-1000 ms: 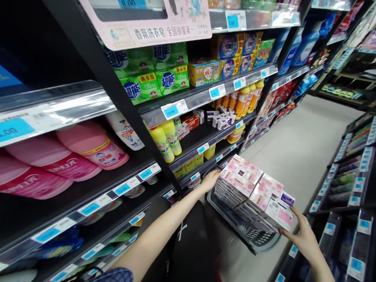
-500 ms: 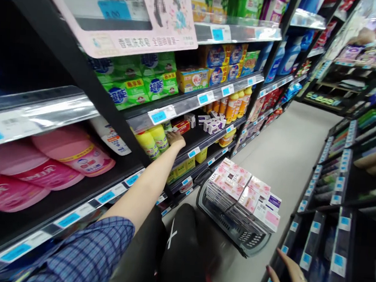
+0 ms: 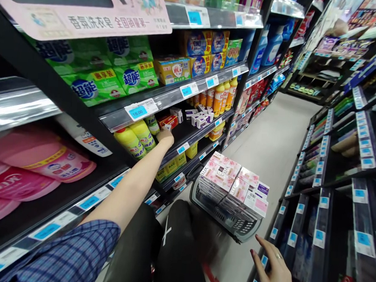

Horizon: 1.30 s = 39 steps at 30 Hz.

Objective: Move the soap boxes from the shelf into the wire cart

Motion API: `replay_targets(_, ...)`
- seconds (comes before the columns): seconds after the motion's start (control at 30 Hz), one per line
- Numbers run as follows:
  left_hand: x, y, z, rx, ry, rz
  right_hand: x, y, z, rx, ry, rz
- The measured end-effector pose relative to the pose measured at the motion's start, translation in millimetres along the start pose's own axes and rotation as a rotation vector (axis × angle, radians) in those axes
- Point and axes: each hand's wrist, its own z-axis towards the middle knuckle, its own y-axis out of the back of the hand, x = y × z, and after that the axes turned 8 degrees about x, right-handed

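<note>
My left hand (image 3: 164, 136) reaches into a shelf, right at the near end of a small red box (image 3: 170, 121). Its fingers are too small and partly hidden, so I cannot tell whether they grip the box. Yellow bottles (image 3: 139, 136) stand just left of that hand. Beside the red box lie a small white box (image 3: 177, 113) and several white-and-purple boxes (image 3: 202, 117). My right hand (image 3: 272, 267), with a ring on it, hangs open at lower right, thumb and fingers apart, holding nothing. A grey basket (image 3: 215, 211) on the floor holds stacked pink LUX boxes (image 3: 221, 171).
Green packs (image 3: 111, 82) and OMO boxes (image 3: 199, 53) fill the shelf above. Pink bottles (image 3: 45, 161) lie at left, yellow AXE packs (image 3: 175, 163) below. Another rack (image 3: 320, 232) lines the right side of the aisle floor (image 3: 266, 120). My knees (image 3: 174, 239) are close to the basket.
The view has shifted, so the shelves and basket appear further left. My left hand has moved from beside the yellow bottles up against the red box. My right hand shows more fully, still open.
</note>
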Motion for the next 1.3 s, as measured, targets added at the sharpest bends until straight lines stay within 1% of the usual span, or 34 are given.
replay_targets(0.07, -6, 9.0, -17, -0.024, -0.073, 0.009, 7, 0, 4, -0.012, 0.011, 0.024)
replay_targets(0.13, -9, 22.6, -42, -0.056, -0.147, 0.002, 14, -1, 7, -0.031, 0.019, 0.052)
replay_targets(0.2, -7, 37.5, -75, -0.056, -0.196, -0.032, 23, -2, 13, -0.038, 0.020, 0.090)
replay_targets(0.27, 0, 49.0, -114, 0.014, -0.234, -0.090, 33, -3, 25, -0.042, 0.026, 0.156)
replay_targets(0.3, 5, 52.4, -135, 0.098, -0.264, -0.173, 40, -2, 34, -0.045, 0.037, 0.199)
replay_targets(0.37, 13, 54.2, -179, 0.514, -0.286, -0.772, 55, 1, 55, -0.053, 0.066, 0.291)
replay_targets(0.4, 16, 53.4, -200, 0.677, -0.310, -0.984, 63, 4, 67, -0.062, 0.078, 0.341)
replay_targets(0.47, 21, 50.6, -236, 0.911, -0.391, -1.249, 80, 12, 89, -0.063, 0.094, 0.445)
replay_targets(0.5, 24, 49.4, -251, 0.999, -0.412, -1.331, 87, 16, 99, -0.052, 0.103, 0.505)
replay_targets(0.57, 30, 48.0, -272, 1.109, -0.465, -1.430, 97, 22, 111, -0.005, 0.129, 0.649)
replay_targets(0.63, 38, 46.5, -282, 1.115, -0.560, -1.483, 103, 25, 116, 0.042, 0.152, 0.787)
replay_targets(0.7, 47, 43.0, -285, 1.074, -0.661, -1.496, 105, 25, 114, 0.046, 0.176, 0.844)
replay_targets(0.8, 59, 33.3, -286, 0.991, -0.801, -1.492, 108, 25, 110, -0.006, 0.271, 0.763)
replay_targets(0.9, 65, 23.9, -286, 0.901, -0.942, -1.542, 113, 27, 108, -0.045, 0.386, 0.731)
replay_targets(0.97, 67, 21.8, -287, 0.876, -0.978, -1.566, 116, 27, 108, -0.056, 0.434, 0.730)
replay_targets(1.07, 68, 27.2, -287, 0.848, -1.005, -1.563, 117, 27, 107, -0.110, 0.489, 0.675)
replay_targets(1.1, 69, 30.8, -287, 0.867, -1.018, -1.553, 117, 27, 105, -0.149, 0.508, 0.633)
replay_targets(1.13, 70, 34.7, -286, 0.920, -1.036, -1.534, 117, 27, 104, -0.198, 0.528, 0.572)
replay_targets(1.17, 73, 38.5, -286, 1.015, -1.058, -1.503, 117, 27, 102, -0.251, 0.543, 0.498)
replay_targets(1.23, 77, 44.1, -287, 1.264, -1.077, -1.450, 117, 29, 98, -0.343, 0.575, 0.320)
replay_targets(1.27, 79, 45.3, -288, 1.369, -1.061, -1.450, 117, 29, 96, -0.371, 0.591, 0.232)
replay_targets(1.3, 81, 45.5, -290, 1.432, -1.025, -1.480, 119, 30, 94, -0.394, 0.606, 0.154)
